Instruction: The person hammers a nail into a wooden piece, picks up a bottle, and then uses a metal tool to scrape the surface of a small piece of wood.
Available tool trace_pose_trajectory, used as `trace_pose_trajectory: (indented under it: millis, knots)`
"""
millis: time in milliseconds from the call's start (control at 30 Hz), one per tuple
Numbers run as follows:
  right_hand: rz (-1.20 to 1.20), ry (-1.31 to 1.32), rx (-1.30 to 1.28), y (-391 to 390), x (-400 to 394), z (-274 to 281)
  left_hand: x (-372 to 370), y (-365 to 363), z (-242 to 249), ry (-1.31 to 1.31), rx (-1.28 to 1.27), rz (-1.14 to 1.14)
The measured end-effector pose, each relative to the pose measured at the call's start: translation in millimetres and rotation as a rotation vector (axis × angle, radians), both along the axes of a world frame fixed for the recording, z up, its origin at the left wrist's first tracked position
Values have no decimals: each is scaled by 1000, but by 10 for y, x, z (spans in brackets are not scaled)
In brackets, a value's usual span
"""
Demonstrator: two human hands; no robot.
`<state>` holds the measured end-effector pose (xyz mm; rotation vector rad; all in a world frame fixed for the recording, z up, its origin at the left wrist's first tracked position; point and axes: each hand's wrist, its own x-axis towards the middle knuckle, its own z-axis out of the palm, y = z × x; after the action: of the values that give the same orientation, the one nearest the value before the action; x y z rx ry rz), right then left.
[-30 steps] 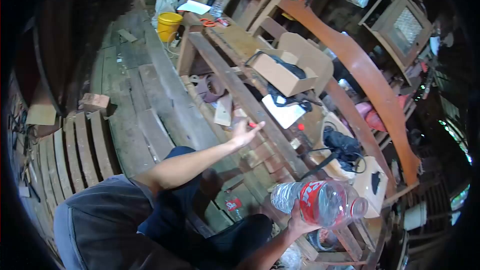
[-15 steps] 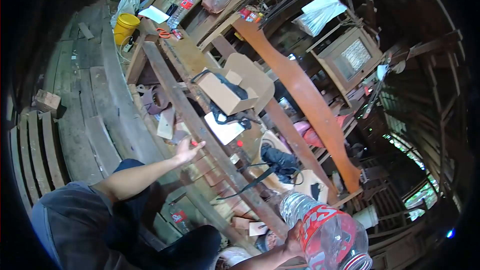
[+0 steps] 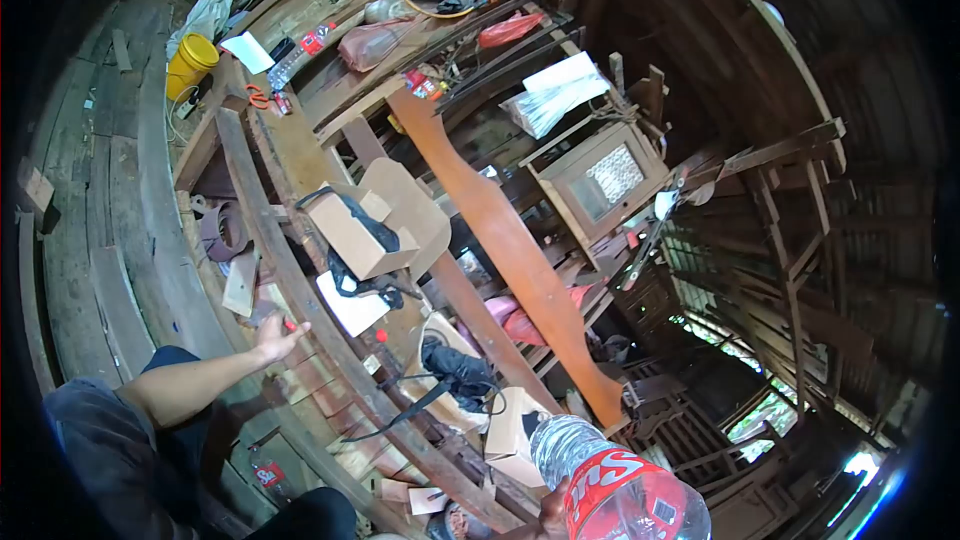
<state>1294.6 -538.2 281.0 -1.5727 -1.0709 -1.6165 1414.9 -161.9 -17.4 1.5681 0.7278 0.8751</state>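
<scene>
A large clear bottle with a red label lies tilted at the bottom right, and my right hand is wrapped round its side. Its neck is out of view. Near the lower left, my left hand pinches a small red cap between its fingers, beside the long wooden beam. Another small red piece sits on the bench below a white paper. An open cardboard box with black material in it rests farther up the bench.
An orange-brown curved board runs diagonally across the middle. Black straps lie near the bottle. A second red-labelled bottle is by my legs. Orange scissors, a yellow bucket and another bottle are at the upper left.
The view has swung, so the bench and boards appear farther left. The large bottle has turned, and its open neck has left the view. Both hands keep their holds.
</scene>
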Motion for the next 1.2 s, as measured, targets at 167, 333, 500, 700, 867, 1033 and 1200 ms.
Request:
trace_pose_trajectory:
  millis: [167, 333, 500, 700, 867, 1033, 1200]
  knots:
    - [17, -12, -2, 35, -52, 112, 8, 22, -11, 1, 12, -4]
    - [35, -34, -2, 44, -73, 178, 67, -5, -86, -52, 11, -22]
    - [43, -40, 9, 57, -103, 252, 10, -30, -24, -45, 29, -6]
    - [50, -42, 11, 63, -135, 308, -11, -45, 19, -27, 6, -10]
    - [75, -36, 13, 77, -165, 345, 10, -30, -18, -48, -12, -28]
    - [94, -41, 14, 107, -192, 381, 68, -26, -74, -39, -1, -7]
    - [109, -36, 15, 144, -225, 424, 44, -8, -72, -42, -3, 3]
